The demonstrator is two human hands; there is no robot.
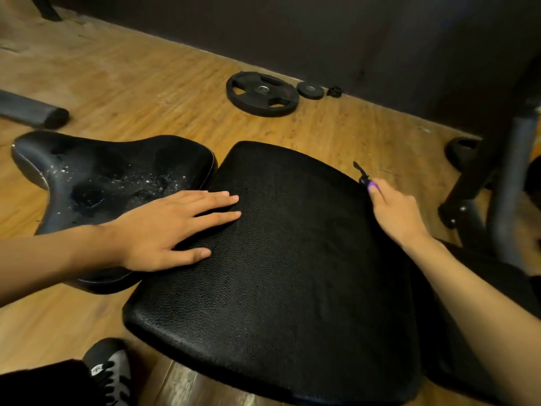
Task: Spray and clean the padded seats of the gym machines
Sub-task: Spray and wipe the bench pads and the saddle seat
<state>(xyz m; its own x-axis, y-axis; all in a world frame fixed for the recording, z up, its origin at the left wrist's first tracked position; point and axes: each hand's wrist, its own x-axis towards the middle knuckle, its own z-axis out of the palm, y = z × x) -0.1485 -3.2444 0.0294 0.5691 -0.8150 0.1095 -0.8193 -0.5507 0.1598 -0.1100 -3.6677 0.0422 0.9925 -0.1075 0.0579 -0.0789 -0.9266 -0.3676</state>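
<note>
Floor: wood-look boards (175, 92) ran back to a dark wall (351, 30). A large weight plate (262, 93) and a small plate (310, 89) lay flat near its foot.
Machine frame (497, 171): dark tubing stood at the right.
Saddle seat (117, 171): left of view, just beside the big pad's far-left corner. White spray droplets sat on top, not yet wiped.
Square pad (278, 259): centre, nearest me. I saw no droplets on it.
Left hand (164, 230): lay flat on the pad's left part, fingers straight, gripping nothing.
Right hand (395, 212): sat at the pad's right edge with a small purple-and-black item (373, 186) at its fingertip. I could not tell whether it pinched that, held the edge, or neither.
Cloth, bottle: I saw neither.
Risk: I judged the spray might dry on the saddle seat and leave marks if wiping waited. A bare palm could smear the pad, and leaning on it might shift it.
</note>
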